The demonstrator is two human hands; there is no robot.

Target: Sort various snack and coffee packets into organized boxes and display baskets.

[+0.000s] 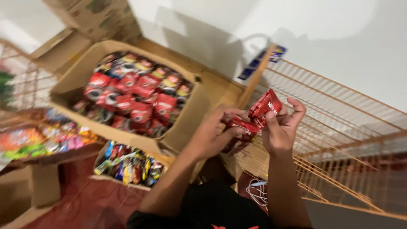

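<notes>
Red sachets [254, 118] between both hands [250, 131]

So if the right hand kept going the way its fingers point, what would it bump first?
Probably the orange wire rack just beyond the right hand; depth is hard to judge.

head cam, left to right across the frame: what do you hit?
Colourful packets → big cardboard box of red sachets → left hand → strip of red sachets → right hand → orange wire rack.
</notes>
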